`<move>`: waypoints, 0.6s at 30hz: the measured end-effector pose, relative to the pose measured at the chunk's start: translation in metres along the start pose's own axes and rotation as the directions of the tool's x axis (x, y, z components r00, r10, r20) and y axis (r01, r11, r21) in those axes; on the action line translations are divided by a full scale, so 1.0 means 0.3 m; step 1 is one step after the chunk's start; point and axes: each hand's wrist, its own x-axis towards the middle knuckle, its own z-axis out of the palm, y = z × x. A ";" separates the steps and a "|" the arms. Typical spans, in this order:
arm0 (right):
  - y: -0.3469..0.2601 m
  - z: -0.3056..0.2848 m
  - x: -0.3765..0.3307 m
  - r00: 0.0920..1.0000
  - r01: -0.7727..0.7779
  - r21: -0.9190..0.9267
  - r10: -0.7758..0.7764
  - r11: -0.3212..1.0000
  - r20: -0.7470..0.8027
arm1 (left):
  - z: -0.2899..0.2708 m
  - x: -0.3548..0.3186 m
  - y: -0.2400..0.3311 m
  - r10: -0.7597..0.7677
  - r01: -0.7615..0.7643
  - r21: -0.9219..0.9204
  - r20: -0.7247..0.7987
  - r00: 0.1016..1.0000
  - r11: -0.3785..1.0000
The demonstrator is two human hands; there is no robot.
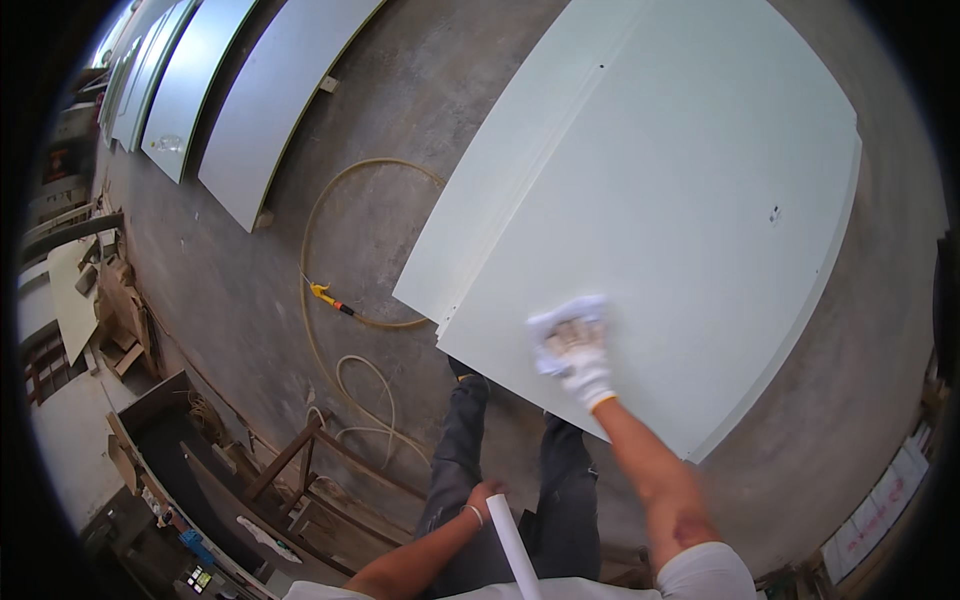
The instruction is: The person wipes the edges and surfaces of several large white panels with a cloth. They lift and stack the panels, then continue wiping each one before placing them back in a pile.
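My right hand [580,362], in a white glove, presses a white cloth [562,318] flat against a large pale green-white panel [690,190], near its lower left corner. A second panel of the same kind [470,240] lies under it, offset to the left. My left hand [484,497] rests on my thigh, fingers closed around the top of a white tube or roll [512,545] that runs down out of the picture. My legs in dark trousers [460,440] stand at the panel's lower edge.
A beige hose [318,215] with a yellow nozzle [328,297] loops across the concrete floor left of the panels. More pale panels [270,100] lie at the upper left. A wooden frame [310,465] and stacked scrap boards [115,310] sit along the left side.
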 end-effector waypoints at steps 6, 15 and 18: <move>-0.470 0.029 0.170 0.857 0.327 0.373 -0.439 0.868 0.271 | -0.139 0.052 -0.097 -0.112 0.086 -0.333 -0.060 0.992 0.939; 0.057 -0.147 0.778 0.955 0.290 -0.110 -0.281 0.951 0.093 | -0.274 0.071 -0.196 -0.129 0.121 -0.536 0.022 0.991 0.835; 0.352 -0.236 1.037 0.989 -0.146 -0.108 0.146 0.983 -0.006 | -0.316 0.067 -0.172 -0.146 0.143 -0.551 0.039 0.989 0.822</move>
